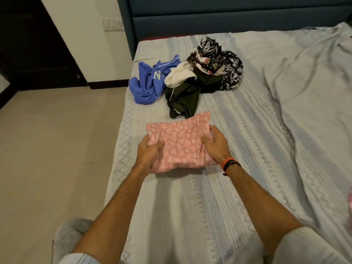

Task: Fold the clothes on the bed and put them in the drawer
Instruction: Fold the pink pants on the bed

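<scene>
A folded pink garment with a white floral print [181, 141] lies on the bed [219, 206] in front of me. My left hand [148, 151] grips its left edge, thumb on top. My right hand [215, 143] holds its right edge, fingers curled around the side. Beyond it sits an unfolded pile: a blue sweatshirt [148, 82], a black garment with white piping [182, 100], a cream piece [179, 75] and a black-and-white patterned cloth [219, 60]. No drawer is in view.
The bed has a pale patterned sheet, rumpled at the right [314, 92]. A dark blue headboard [228, 18] stands at the back. Tiled floor [57, 149] lies to the left, with a dark door [28, 44] and wall switches [113, 24].
</scene>
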`<state>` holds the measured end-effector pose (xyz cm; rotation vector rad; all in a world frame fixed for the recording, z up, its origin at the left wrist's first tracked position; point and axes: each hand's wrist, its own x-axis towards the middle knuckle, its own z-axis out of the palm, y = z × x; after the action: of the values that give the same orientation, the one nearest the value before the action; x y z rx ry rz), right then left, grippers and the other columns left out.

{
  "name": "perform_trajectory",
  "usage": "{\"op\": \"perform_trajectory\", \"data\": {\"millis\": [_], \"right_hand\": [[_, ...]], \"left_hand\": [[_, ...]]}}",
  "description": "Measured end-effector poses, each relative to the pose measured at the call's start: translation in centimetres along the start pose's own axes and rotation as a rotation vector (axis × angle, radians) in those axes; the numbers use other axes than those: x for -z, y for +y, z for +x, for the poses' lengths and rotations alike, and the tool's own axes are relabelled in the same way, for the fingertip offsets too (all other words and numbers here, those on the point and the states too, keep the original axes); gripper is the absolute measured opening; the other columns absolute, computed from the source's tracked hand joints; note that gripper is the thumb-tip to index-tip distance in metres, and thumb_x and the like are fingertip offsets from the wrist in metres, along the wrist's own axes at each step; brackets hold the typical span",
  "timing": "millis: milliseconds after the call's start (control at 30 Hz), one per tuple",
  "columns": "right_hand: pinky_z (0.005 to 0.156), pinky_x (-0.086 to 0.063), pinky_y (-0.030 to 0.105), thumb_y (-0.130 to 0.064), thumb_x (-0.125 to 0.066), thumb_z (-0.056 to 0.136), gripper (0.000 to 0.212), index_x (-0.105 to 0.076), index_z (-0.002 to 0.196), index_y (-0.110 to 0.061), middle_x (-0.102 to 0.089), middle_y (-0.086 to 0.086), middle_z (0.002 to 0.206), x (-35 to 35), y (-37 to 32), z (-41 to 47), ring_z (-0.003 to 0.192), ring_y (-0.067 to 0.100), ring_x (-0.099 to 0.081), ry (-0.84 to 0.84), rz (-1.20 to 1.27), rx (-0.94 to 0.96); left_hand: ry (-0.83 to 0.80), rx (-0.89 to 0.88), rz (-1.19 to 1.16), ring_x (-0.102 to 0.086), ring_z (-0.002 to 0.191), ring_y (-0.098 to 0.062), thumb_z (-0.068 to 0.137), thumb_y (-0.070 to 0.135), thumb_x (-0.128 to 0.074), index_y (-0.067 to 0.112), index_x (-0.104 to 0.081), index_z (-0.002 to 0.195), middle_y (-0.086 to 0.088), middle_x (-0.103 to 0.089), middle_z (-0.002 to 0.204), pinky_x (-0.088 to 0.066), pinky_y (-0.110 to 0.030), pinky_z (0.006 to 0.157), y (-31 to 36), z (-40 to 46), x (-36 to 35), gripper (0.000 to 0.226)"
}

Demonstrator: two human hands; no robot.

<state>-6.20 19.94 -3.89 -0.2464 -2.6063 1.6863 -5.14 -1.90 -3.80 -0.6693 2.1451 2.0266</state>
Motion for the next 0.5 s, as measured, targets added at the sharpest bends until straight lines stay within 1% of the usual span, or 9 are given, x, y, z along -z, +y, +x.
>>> {"op": "perform_trajectory", "data": {"millis": [67,167,233,300,333,400,500], "right_hand": [[0.096,-0.044,0.032,-0.024,-0.059,0.098,0.039,-0.052,0.135,-0.02,-0.059,-0.004,0.125,3.1,0.3,-0.7,0.11,0.015,-0.056,0.052,0.015,-0.014],[0.099,-0.049,0.039,-0.027,-0.061,0.097,0.037,-0.054,0.132,-0.021,-0.062,-0.003,0.124,8.8,1.3,-2.2,0.111,0.02,-0.061,0.144,0.035,-0.039],[0.098,-0.049,0.038,-0.026,-0.062,0.096,0.036,-0.055,0.131,-0.02,-0.062,-0.005,0.12,13.4,2.3,-3.6,0.11,0.02,-0.061,0.227,0.046,-0.058],[0.099,-0.048,0.037,-0.027,-0.063,0.096,0.039,-0.054,0.133,-0.02,-0.061,-0.006,0.12,17.6,3.4,-5.0,0.111,0.02,-0.06,0.31,0.036,-0.088],[0.099,-0.048,0.037,-0.026,-0.063,0.096,0.039,-0.055,0.133,-0.018,-0.061,-0.005,0.122,20.2,4.2,-6.2,0.111,0.02,-0.06,0.36,0.033,-0.106],[0.098,-0.05,0.039,-0.025,-0.064,0.095,0.036,-0.057,0.13,-0.018,-0.065,-0.001,0.122,24.7,5.9,-8.2,0.109,0.021,-0.063,0.451,0.032,-0.136],[0.096,-0.052,0.044,-0.027,-0.065,0.094,0.035,-0.059,0.127,-0.02,-0.067,-0.001,0.12,30.9,8.4,-11.8,0.105,0.021,-0.065,0.573,0.028,-0.191]], "left_hand": [[-0.043,-0.014,0.038,-0.057,0.115,-0.024,0.094,0.027,-0.064,0.02,-0.045,0.143,0.002,-0.056,0.132,-0.05,-0.047,0.099,1.1,-1.1,-2.5,0.052],[-0.139,-0.052,0.076,-0.055,0.121,-0.026,0.095,0.029,-0.064,0.02,-0.043,0.146,0.0,-0.053,0.139,-0.049,-0.045,0.099,2.8,-3.2,-7.5,0.056],[-0.221,-0.077,0.107,-0.054,0.123,-0.027,0.094,0.027,-0.065,0.021,-0.042,0.146,-0.001,-0.052,0.14,-0.049,-0.043,0.098,3.6,-4.9,-11.6,0.058],[-0.296,-0.095,0.117,-0.054,0.123,-0.027,0.093,0.025,-0.067,0.021,-0.042,0.146,0.0,-0.052,0.139,-0.048,-0.044,0.101,4.1,-6.6,-15.4,0.058],[-0.344,-0.09,0.124,-0.055,0.122,-0.028,0.092,0.025,-0.068,0.022,-0.043,0.145,-0.001,-0.053,0.139,-0.049,-0.047,0.101,4.3,-7.7,-18.0,0.058],[-0.441,-0.072,0.133,-0.059,0.116,-0.027,0.09,0.023,-0.07,0.023,-0.046,0.142,-0.003,-0.057,0.134,-0.052,-0.051,0.097,4.3,-9.8,-22.4,0.058],[-0.58,-0.054,0.143,-0.063,0.109,-0.026,0.089,0.02,-0.07,0.02,-0.048,0.139,-0.004,-0.062,0.128,-0.055,-0.049,0.092,4.0,-13.3,-28.6,0.055]]}}
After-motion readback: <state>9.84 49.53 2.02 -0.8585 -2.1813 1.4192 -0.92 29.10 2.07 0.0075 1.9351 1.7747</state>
